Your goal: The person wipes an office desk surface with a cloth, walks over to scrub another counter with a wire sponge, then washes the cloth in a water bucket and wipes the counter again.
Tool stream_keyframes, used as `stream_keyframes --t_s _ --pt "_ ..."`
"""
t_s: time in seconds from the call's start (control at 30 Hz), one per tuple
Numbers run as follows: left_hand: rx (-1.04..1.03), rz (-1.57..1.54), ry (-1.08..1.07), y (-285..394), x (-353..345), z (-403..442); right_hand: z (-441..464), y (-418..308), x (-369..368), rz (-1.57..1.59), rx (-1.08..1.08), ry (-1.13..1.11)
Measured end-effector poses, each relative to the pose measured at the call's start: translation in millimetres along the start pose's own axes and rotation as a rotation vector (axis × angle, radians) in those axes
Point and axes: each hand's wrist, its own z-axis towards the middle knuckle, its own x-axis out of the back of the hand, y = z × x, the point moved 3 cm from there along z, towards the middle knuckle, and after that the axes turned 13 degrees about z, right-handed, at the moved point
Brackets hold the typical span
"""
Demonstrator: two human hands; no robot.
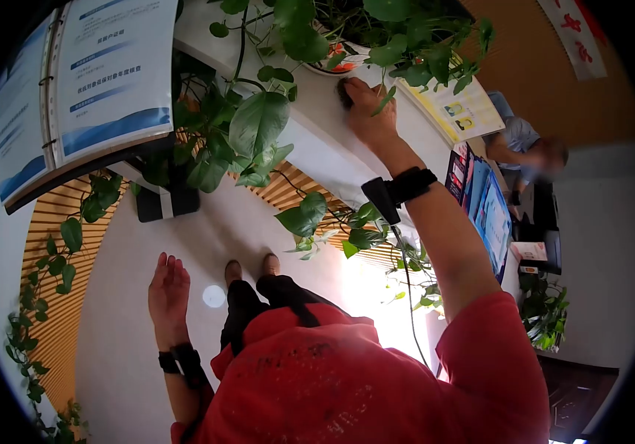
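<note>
My right hand [371, 111] is on the white counter [310, 96], its fingers closed around a small dark, bristly object [345, 94] that is partly hidden. Just beyond it stands a white flowerpot [337, 59] with an orange pattern, holding a leafy green plant [391, 48]. A yellow booklet [454, 111] lies beside the hand. Low on the left, my left hand [169, 290] hangs above the floor, empty, palm showing, its fingers extended.
An open ring binder [110, 81] rests on a stand [168, 203] at the upper left. Vines [258, 126] trail over the counter's edge. Colourful screens or displays [484, 207] are at the right, with a seated person [517, 140] beyond. A cable hangs from my right wristband.
</note>
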Motion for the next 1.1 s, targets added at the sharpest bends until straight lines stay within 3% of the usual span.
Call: stream_keyframes --t_s 0.03,0.13,0.17,0.23,0.33,0.47,0.67,0.83,0.93,1.0,1.1 --pt "-0.008 -0.003 -0.012 1 1 2 -4 0 -8 -0.073 0.064 0.099" --pt "0.024 -0.04 -0.042 -5 6 9 -17 -47 4 -0.019 0.097 -0.022" --pt "0.021 -0.03 -0.055 -4 3 8 -15 -34 1 -0.025 0.154 0.058" --pt "0.012 -0.014 -0.079 -1 -6 4 -9 -9 0 -0.079 0.05 0.066" --pt "-0.019 -0.013 -0.026 0 5 11 -9 -32 2 -0.12 0.005 -0.038" --pt "0.031 0.014 -0.042 -5 -7 9 4 -58 -12 0.05 0.129 0.137" --pt "0.022 -0.011 -0.086 1 -4 11 -20 -41 3 0.059 0.062 0.096" --pt "0.038 -0.01 -0.06 -2 -9 10 8 -76 -12 0.014 0.055 0.046" --pt "0.051 0.001 -0.077 4 -16 6 -4 -50 -3 0.072 -0.023 0.055" --pt "0.029 -0.004 -0.033 8 -5 9 -14 -22 0 -0.055 -0.118 0.056" --pt "0.037 -0.027 -0.008 2 9 12 -6 -47 -3 -0.058 -0.058 -0.014"
